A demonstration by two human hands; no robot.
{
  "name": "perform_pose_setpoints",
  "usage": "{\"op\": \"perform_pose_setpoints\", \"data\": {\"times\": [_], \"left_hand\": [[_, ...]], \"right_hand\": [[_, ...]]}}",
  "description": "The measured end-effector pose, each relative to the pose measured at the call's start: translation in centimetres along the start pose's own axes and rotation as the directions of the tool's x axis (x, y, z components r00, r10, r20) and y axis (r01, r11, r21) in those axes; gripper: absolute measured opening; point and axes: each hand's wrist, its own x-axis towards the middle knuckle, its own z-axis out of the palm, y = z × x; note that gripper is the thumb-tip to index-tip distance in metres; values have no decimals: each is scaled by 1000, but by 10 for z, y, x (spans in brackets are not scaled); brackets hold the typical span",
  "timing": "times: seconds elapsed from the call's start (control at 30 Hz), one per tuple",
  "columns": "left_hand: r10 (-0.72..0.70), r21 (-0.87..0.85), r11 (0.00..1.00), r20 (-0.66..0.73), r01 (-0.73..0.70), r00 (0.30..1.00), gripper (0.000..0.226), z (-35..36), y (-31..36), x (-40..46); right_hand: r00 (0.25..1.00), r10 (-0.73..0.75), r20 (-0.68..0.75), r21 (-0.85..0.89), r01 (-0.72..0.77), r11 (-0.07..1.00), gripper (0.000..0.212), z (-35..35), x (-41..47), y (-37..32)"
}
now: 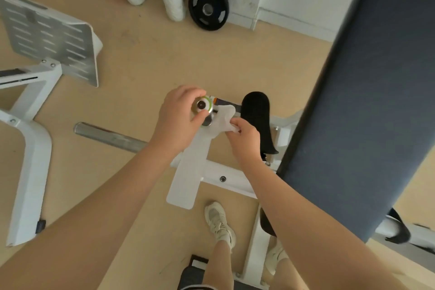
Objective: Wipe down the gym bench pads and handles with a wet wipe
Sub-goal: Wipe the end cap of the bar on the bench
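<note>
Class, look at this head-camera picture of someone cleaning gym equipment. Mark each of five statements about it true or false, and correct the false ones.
1. The right hand pinches a white wet wipe. True.
2. The left hand rests flat on the dark blue bench pad. False: it grips a round metal knob on the white frame, away from the pad.
3. A black weight plate leans against the wall. True.
4. The wipe is lying on the floor. False: it is held up against the machine beside the knob.
5. The person is barefoot. False: a pale sneaker shows on the tan floor.
</note>
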Motion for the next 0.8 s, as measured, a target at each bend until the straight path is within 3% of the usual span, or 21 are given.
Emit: {"op": "perform_pose_setpoints", "data": {"times": [0.1, 0.2, 0.27, 0.33, 0.4, 0.43, 0.53, 0.63, 0.7, 0.8], "left_hand": [[145, 99, 984, 41, -148, 989, 39, 6, 37, -6], [205, -115, 977, 304, -178, 930, 42, 19, 91, -8], [267, -196, 962, 539, -190, 799, 49, 33, 132, -7], [279, -233, 960, 739, -155, 614, 52, 49, 176, -8], [291, -275, 956, 835, -103, 468, 39, 68, 218, -13], [299, -288, 953, 849, -94, 435, 28, 79, 237, -17], [327, -271, 943, 863, -194, 385, 6, 113, 287, -31], [332, -222, 927, 860, -302, 388, 12, 151, 331, -48], [346, -199, 921, 814, -335, 467, 17, 180, 361, -58], [355, -211, 928, 757, -308, 549, 9, 230, 410, -77]], "right_hand": [[1000, -3, 21, 93, 1, 996, 6, -52, -35, -18], [1000, 25, 12, 49, -26, 998, 12, -113, -73, -24], [995, 88, 56, -7, -88, 996, 12, -155, -97, -22], [991, 113, 75, 11, -115, 993, 21, -197, -120, -12], [997, 61, 54, 102, -66, 993, 19, -237, -144, 3], [999, 36, 24, 115, -39, 993, 19, -256, -156, 12], [996, 42, -82, 40, -39, 998, 20, -309, -185, 48], [981, 136, -140, 87, -124, 988, 6, -365, -211, 94], [961, 225, -163, 299, -169, 939, 11, -400, -227, 125], [907, 393, -152, 764, -144, 629, 9, -446, -237, 167]]}}
